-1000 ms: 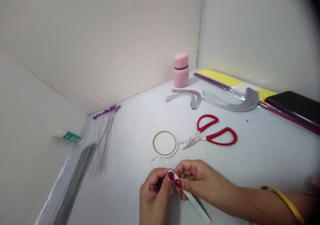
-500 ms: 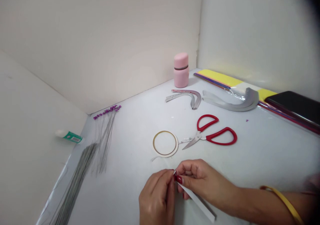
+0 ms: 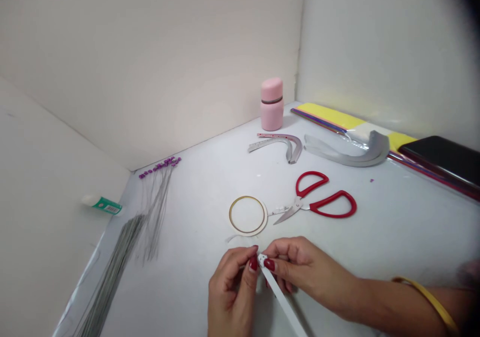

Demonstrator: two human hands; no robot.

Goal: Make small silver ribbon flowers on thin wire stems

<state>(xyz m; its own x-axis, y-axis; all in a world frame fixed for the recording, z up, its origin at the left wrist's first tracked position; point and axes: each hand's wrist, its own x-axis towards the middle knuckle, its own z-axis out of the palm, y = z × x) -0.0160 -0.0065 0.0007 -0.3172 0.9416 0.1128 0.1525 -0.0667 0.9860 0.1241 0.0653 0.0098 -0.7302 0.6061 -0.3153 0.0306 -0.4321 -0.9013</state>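
A narrow white paper strip point(image 3: 281, 297) slants down toward the bottom edge, its upper end gathered into a small curled bit with tiny dark marks. My right hand point(image 3: 305, 269) pinches that end between thumb and fingers. From the other side, my left hand point(image 3: 234, 287) meets the same end with bent fingers, its thumb and forefinger tips close together at the curl. Just beyond the hands lies a roll of thin white tape point(image 3: 263, 223), a loose piece beside it. Red-handled scissors point(image 3: 298, 204) rest with blades parted, their tips near the tape.
Grey wires point(image 3: 116, 267), some purple-tipped point(image 3: 165, 165), lie at left beside a green-and-white tube point(image 3: 107, 205). Curved strips point(image 3: 296, 144), a bent translucent strip point(image 3: 348, 158) and a pink bottle point(image 3: 272, 104) stand farther back. Coloured sheets point(image 3: 330, 117) and a black phone-like object point(image 3: 444, 157) line the right wall.
My left fingers have turned and drawn slightly back, exposing the strip's curled end. The strip now points more steeply downward. My right hand keeps its pinch in nearly the same place.
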